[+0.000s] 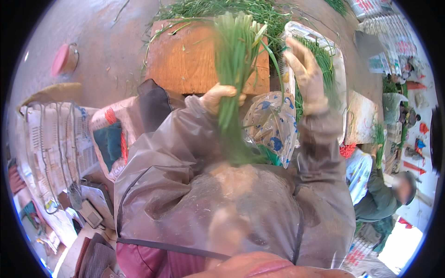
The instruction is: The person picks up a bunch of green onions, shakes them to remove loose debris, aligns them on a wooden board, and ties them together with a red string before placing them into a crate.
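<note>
A bunch of long green chives stands upright in my left hand, its pale stem ends up and its blurred leaf tips hanging toward my apron. Thin gloves cover both my hands. My left fingers are wrapped round the bunch, in front of a wooden board. To the right, my right hand is raised with its fingers apart and nothing in them. It is over or beside a white plastic crate that holds more chives. Between my forearms sits a clear plastic bag with blue spots.
Loose chives lie heaped beyond the board. On the floor at far left stands a pink-topped round stool or tub. Crates are stacked at my left. At the right, another person in dark clothing is near some greens.
</note>
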Demonstrator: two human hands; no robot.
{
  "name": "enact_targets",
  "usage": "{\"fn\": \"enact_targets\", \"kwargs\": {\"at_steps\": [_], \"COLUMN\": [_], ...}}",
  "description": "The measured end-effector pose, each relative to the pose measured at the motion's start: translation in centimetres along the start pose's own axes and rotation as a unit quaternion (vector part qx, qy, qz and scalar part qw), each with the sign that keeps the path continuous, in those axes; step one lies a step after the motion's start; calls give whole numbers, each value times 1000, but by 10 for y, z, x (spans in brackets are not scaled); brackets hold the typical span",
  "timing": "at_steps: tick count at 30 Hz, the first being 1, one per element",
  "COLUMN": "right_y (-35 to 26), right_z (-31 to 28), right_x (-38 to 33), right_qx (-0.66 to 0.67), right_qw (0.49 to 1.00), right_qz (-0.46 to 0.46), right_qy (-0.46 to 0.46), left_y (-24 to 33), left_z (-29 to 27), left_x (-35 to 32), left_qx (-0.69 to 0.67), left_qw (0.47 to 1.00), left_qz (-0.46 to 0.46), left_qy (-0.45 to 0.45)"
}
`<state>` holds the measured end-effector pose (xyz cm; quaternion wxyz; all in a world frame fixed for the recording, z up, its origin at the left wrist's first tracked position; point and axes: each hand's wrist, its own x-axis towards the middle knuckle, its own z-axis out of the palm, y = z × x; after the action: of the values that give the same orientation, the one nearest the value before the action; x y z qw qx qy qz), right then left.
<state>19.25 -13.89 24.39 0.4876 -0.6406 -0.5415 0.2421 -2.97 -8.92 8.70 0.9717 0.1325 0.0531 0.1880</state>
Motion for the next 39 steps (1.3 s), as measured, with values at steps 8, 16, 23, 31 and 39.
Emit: {"fn": "enact_targets", "kwargs": {"at_steps": [8, 16, 23, 31, 39], "right_y": [-14, 29, -56, -10, 41], "right_z": [22, -29, 80, 44, 37], "right_x": [15, 6, -40, -33, 41], "right_qx": [86, -44, -186, 172, -71], "right_qw": [933, 991, 934, 952, 982], "right_qz": [178, 6, 73, 81, -133], "right_qy": [-302, -126, -296, -240, -114], "left_y": [46, 31, 5, -34, -31], "left_z": [46, 81, 74, 69, 56], "left_x": [-84, -151, -162, -178, -187], "left_qx": [137, 262, 220, -28, 42], "left_qw": [984, 965, 974, 999, 999], "left_qz": [-76, 12, -31, -32, 11], "left_qy": [-80, 19, 34, 3, 16]}}
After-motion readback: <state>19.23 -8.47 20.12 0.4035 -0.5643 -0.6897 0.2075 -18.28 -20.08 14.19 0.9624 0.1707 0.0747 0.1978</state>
